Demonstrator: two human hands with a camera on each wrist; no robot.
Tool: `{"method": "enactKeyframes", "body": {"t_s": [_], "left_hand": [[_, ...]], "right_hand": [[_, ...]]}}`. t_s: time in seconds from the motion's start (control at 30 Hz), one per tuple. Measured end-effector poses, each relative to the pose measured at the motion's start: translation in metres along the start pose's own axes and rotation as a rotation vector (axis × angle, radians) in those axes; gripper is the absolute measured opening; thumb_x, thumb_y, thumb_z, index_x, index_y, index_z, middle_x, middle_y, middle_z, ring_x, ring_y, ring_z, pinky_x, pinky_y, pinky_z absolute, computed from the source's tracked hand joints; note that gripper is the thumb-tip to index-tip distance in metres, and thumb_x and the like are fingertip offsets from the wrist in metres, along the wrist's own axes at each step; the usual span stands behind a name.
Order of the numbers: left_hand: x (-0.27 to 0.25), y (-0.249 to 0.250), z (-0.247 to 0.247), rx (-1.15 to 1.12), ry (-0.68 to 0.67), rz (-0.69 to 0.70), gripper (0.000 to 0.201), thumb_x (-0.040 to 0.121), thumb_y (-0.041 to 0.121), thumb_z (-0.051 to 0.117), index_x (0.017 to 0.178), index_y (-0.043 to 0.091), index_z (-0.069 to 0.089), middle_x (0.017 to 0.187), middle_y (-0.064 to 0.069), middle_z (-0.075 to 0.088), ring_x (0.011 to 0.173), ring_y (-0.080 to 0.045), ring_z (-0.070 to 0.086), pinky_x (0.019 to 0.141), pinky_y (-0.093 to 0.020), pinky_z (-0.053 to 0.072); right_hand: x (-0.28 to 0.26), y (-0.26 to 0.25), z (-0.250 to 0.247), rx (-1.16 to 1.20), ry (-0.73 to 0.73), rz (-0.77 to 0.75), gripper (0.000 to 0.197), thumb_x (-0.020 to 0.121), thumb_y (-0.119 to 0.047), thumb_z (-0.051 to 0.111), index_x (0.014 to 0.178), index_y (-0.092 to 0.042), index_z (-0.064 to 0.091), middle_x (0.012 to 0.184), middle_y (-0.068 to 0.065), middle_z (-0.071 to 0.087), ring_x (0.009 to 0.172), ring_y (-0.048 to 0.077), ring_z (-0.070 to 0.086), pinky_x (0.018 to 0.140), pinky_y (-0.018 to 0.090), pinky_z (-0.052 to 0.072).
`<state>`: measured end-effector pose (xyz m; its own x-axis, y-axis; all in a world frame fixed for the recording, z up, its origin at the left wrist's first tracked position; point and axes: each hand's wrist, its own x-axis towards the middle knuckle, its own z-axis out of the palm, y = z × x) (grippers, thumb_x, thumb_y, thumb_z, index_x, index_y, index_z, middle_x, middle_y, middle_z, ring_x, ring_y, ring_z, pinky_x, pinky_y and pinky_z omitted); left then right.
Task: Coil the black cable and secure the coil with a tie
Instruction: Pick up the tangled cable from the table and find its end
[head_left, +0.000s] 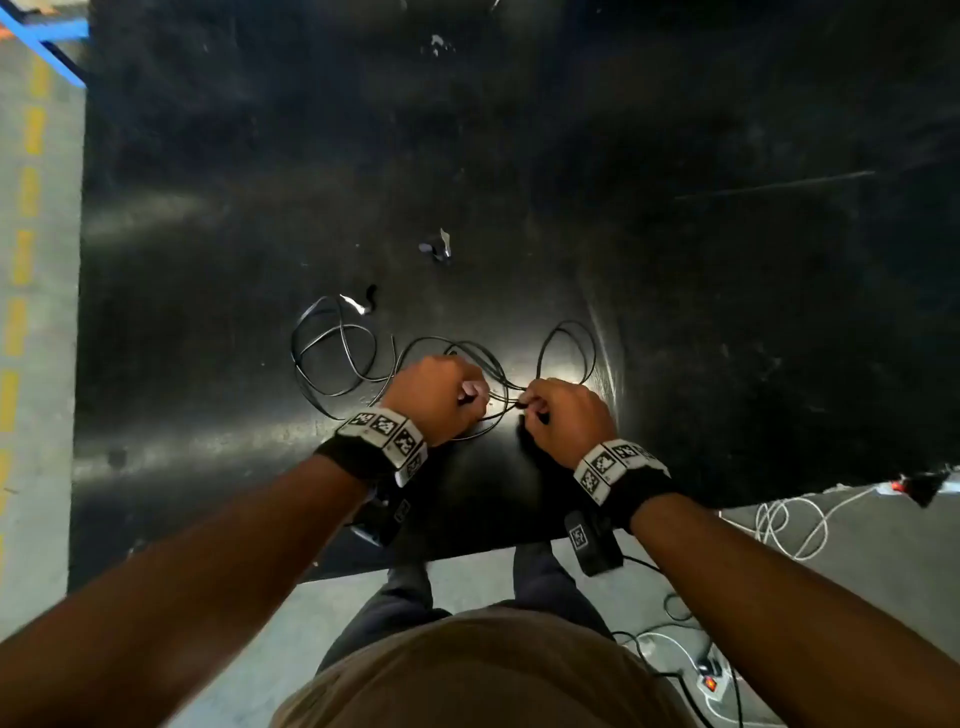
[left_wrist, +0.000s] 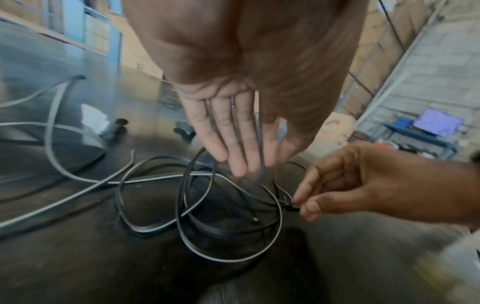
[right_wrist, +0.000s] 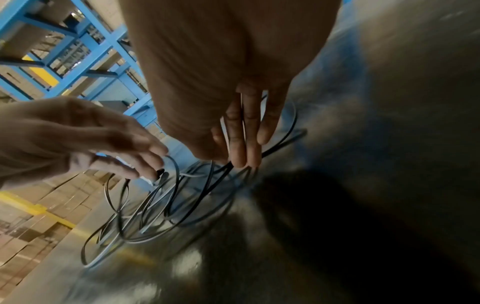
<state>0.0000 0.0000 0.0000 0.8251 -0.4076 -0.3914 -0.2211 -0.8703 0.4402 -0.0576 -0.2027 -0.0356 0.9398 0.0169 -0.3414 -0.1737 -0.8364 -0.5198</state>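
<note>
The black cable (head_left: 567, 323) lies in loose, tangled loops on the black table (head_left: 519, 156), near its front edge. My left hand (head_left: 441, 395) hovers over the middle loops. In the left wrist view its fingers (left_wrist: 244, 164) are straight and spread, with cable (left_wrist: 179, 205) strands showing between them. My right hand (head_left: 563, 415) is close beside it and pinches a strand between thumb and forefinger (left_wrist: 298, 202). From the right wrist, the cable (right_wrist: 294, 121) runs under my right fingers (right_wrist: 241, 156), and my left hand (right_wrist: 124, 148) touches a loop with its fingertips.
Two small dark-and-white scraps (head_left: 434, 247) (head_left: 363, 301) lie on the table beyond the cable. The table's front edge (head_left: 467, 556) is just behind my wrists. White cords (head_left: 789, 525) and a power strip (head_left: 709, 680) lie on the floor at the right. Blue racking (head_left: 41, 31) stands far left.
</note>
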Motion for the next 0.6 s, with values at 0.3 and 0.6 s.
{"method": "enactKeyframes", "body": {"t_s": [0.3, 0.6], "left_hand": [[-0.001, -0.006, 0.045, 0.237, -0.131, -0.013, 0.041, 0.080, 0.047, 0.076, 0.115, 0.029, 0.064, 0.120, 0.001, 0.066, 0.114, -0.026, 0.063, 0.090, -0.039, 0.055], [-0.009, -0.027, 0.059, 0.142, -0.059, 0.041, 0.013, 0.087, 0.025, 0.060, 0.098, 0.029, 0.067, 0.105, 0.003, 0.069, 0.103, -0.022, 0.063, 0.077, -0.033, 0.048]], "right_hand": [[0.002, 0.004, 0.027, -0.024, 0.024, -0.027, 0.021, 0.087, -0.013, 0.069, 0.102, -0.027, 0.068, 0.104, -0.006, 0.063, 0.096, 0.016, 0.063, 0.072, 0.027, 0.047], [0.007, 0.006, 0.029, 0.119, 0.092, 0.050, 0.015, 0.084, -0.017, 0.065, 0.093, -0.029, 0.061, 0.091, -0.013, 0.059, 0.077, 0.012, 0.061, 0.070, 0.031, 0.054]]}}
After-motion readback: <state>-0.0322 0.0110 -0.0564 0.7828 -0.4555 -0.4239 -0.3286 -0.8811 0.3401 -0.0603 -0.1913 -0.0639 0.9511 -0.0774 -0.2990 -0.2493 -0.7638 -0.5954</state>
